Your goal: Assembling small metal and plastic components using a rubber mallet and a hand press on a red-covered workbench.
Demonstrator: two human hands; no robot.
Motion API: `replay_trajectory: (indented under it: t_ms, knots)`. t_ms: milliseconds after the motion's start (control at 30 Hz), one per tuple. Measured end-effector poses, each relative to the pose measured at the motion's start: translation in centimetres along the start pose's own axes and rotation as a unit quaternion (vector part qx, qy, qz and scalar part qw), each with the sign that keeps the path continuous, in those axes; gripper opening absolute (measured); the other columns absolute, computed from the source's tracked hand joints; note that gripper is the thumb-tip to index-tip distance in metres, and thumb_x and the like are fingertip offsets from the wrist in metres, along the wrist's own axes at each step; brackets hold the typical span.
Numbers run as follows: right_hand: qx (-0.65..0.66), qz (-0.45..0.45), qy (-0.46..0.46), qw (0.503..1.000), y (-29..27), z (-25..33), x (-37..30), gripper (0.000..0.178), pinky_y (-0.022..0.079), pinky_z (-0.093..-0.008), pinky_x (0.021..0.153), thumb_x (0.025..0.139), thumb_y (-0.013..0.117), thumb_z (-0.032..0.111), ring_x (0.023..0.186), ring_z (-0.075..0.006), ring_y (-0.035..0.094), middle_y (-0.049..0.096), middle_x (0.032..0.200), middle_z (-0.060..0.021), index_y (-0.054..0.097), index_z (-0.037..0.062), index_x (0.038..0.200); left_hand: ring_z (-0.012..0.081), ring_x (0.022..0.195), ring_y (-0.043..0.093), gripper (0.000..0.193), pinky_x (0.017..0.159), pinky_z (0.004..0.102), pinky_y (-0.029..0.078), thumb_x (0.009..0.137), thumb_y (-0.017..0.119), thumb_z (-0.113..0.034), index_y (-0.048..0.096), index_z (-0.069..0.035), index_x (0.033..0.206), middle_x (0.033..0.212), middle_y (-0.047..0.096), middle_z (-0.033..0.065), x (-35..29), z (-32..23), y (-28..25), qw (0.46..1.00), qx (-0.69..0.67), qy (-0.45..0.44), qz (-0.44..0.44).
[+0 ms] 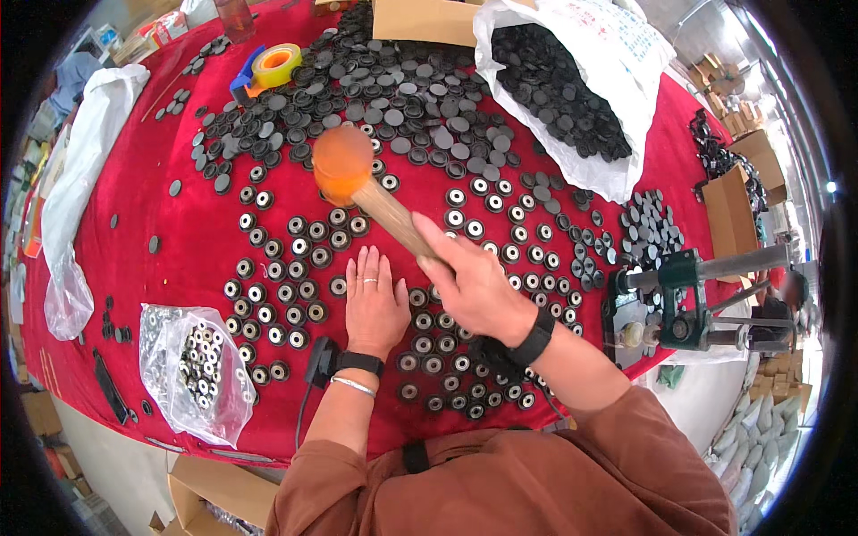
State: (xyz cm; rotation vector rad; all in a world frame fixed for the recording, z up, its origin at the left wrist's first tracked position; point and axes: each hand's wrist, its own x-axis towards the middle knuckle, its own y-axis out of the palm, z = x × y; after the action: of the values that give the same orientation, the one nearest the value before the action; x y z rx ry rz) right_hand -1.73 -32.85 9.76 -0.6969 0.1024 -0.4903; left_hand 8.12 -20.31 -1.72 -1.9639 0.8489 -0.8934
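My right hand is closed round the wooden handle of a mallet. The mallet's amber-orange head is raised over the far part of the black pieces with metal rings. Flat on the red cloth lies my left hand, its fingers stretched out and pointing away from me, a ring on one of them. Several round black pieces with silver ring centres stand in loose rows on both sides of my left hand. Beyond them spreads a heap of plain black discs.
A white bag of black discs lies at the far right. A clear plastic bag of metal rings sits near left. A yellow tape roll is at the far left. The green-and-metal hand press stands at the right edge, near open cardboard boxes.
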Motion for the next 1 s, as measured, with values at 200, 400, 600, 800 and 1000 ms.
replay_trajectory:
  t_ms: [200,400,600,800,1000]
  knots:
    - [0.025,0.056,0.111,0.992,0.0,-1.1,-0.5,0.046,0.051,-0.0459,0.068,0.093,0.055,0.017,0.080,-0.0410,0.063,0.064,0.093,-0.0251,0.046,0.0110,0.138,0.0371,0.134,0.038,0.046,0.114,0.0505,0.026,0.086,0.060,-0.017,0.052,0.008,0.124,0.137,0.046,0.0247,-0.4,-0.1,-0.7,1.000,-0.017,0.004,0.025]
    - [0.116,-0.055,0.182,0.975,-4.5,-2.1,-5.1,0.051,0.051,-0.0311,0.075,0.094,0.058,0.015,0.079,-0.0166,0.065,0.068,0.099,-0.0175,0.043,0.0105,0.142,0.0408,0.137,0.032,0.059,0.114,0.0513,0.025,0.087,0.061,-0.020,0.041,0.011,0.133,0.142,0.039,0.0276,3.6,-0.4,-1.1,0.998,0.023,0.009,-0.058]
    - [0.138,-0.089,0.215,0.963,-7.0,-2.1,-7.1,0.051,0.046,-0.0246,0.059,0.095,0.055,0.012,0.062,-0.0054,0.051,0.058,0.077,-0.0014,0.041,0.0094,0.144,0.0386,0.142,0.023,0.072,0.117,0.0479,0.018,0.092,0.055,-0.038,0.032,0.009,0.142,0.150,0.027,0.0278,8.7,0.9,0.9,0.990,0.129,-0.038,0.050]
    - [0.106,-0.085,0.209,0.968,-8.1,-2.7,-8.6,0.051,0.047,-0.0251,0.061,0.094,0.056,0.011,0.063,-0.0073,0.054,0.061,0.078,-0.0035,0.041,0.0065,0.143,0.0358,0.140,0.027,0.071,0.117,0.0467,0.019,0.092,0.054,-0.040,0.033,0.007,0.142,0.151,0.028,0.0235,10.1,1.9,1.9,0.989,0.147,0.006,0.022]
    - [0.146,-0.059,0.265,0.951,-8.1,-3.1,-9.1,0.052,0.049,-0.0260,0.070,0.093,0.056,0.012,0.072,-0.0093,0.059,0.067,0.089,-0.0116,0.042,0.0055,0.143,0.0396,0.137,0.031,0.073,0.116,0.0483,0.021,0.088,0.060,-0.036,0.036,0.011,0.139,0.146,0.034,0.0270,9.1,0.6,1.2,0.992,0.115,0.003,0.042]
